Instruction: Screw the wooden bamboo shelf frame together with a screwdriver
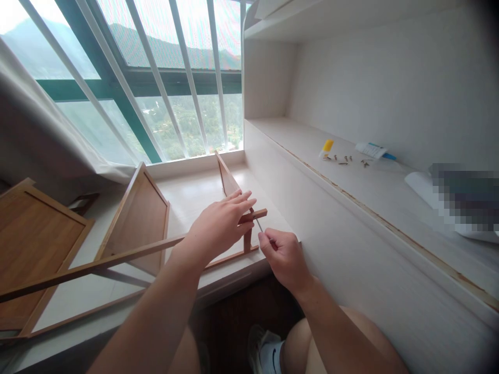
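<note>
A long wooden rail (120,258) runs from the left edge to a free end near the middle of the view. My left hand (218,223) holds it close to that end, its fingers laid over the far side and its thumb on the near side. My right hand (283,254) is closed around a thin metal driving tool (259,225). The tool's shaft points up at the rail near its end; my fingers hide its handle. Below the rail's end stands a short wooden upright (248,241). A wooden panel (228,174) lies just behind my left fingers.
More framed wooden panels (134,218) (42,239) stand to the left on the white sill. Several screws (346,158), a yellow-capped tube (326,148) and a plastic packet (372,150) lie on the white shelf (390,192) at right. A barred window (163,124) is ahead.
</note>
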Demonstrator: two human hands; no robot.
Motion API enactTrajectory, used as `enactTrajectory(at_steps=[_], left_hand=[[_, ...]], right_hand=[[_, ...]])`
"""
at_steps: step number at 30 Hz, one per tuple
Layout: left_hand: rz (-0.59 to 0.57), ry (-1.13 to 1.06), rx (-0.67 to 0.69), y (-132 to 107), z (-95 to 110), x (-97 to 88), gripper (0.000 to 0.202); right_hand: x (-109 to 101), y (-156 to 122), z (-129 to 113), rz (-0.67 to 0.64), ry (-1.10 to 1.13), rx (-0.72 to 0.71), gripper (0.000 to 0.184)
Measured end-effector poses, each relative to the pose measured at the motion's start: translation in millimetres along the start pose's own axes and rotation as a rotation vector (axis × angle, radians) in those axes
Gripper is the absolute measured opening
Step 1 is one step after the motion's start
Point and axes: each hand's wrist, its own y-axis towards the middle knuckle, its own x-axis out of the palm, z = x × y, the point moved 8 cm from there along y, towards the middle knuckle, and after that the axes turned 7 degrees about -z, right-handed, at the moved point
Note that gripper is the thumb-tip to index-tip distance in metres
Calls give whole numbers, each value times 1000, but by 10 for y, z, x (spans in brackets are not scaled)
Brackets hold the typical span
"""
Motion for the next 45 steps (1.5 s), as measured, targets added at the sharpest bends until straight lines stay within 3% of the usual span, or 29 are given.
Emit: enactTrajectory(at_steps=[7, 25, 34, 37, 41, 43, 45], left_hand=[[-4, -23, 11, -4, 40, -48, 34], [-39, -70, 62, 13, 41, -19, 36], [-35, -75, 73, 20, 47, -13, 35], [-39, -75, 78, 23, 48, -6, 35], [-40, -74, 63, 23, 43, -6, 37], [-38, -70, 60, 22, 51, -14, 37], [-38, -68, 67, 22, 69, -23, 36]], right_hand=[[17, 10, -28, -4, -61, -15, 40], [8, 62, -69, -77, -147, 29, 38], [-46, 99, -234, -52, -384, 15, 33], [-6, 82, -157, -50, -154, 78, 36], [261, -21, 43, -46, 686, 286, 42], [439, -79, 47, -46, 1102, 364, 41], [551, -108, -2, -48, 1376, 392, 41]])
